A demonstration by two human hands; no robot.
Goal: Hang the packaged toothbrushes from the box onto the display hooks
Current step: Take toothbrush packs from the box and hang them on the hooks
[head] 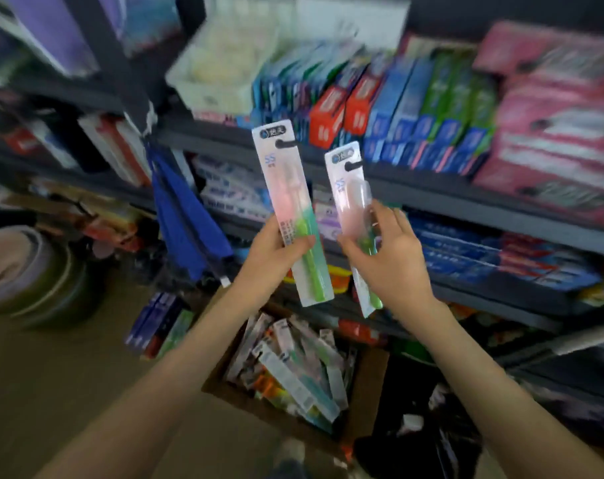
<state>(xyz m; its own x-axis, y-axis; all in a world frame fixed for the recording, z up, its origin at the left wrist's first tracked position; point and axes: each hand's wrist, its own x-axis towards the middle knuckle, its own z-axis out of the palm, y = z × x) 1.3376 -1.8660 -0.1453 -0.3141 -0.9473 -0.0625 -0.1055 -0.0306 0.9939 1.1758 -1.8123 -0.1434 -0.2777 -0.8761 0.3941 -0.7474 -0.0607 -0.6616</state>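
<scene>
Two packaged toothbrushes aloft, one to each hand, in front of the shelves. Agree? (Obs. A)

Agree. Left hand: grip clasped round the lower half of the left pack, thumb across the front, fingers behind. Pack near upright, top leaning a little left, hang hole at the upper end. (Obs. B)

Right hand: grip pinching the right pack low down, thumb at its left edge, fingers spread along the right side. Same lean. Green brush handles show through both blisters. Packs near each other, not touching. (Obs. A)

And the supply? (Obs. B)

Cardboard box on the floor, below and between the forearms, open on top. A loose heap of further packs lies crosswise inside. (Obs. A)

Surroundings, briefly. Toothpaste cartons in blue, green and red stand in rows on the upper shelf; pink packages are stacked at the right. A blue fabric item hangs at the shelf end, left of the left pack. Stacked basins sit far left on the floor. Background is blurred, print unreadable. (Obs. B)
</scene>
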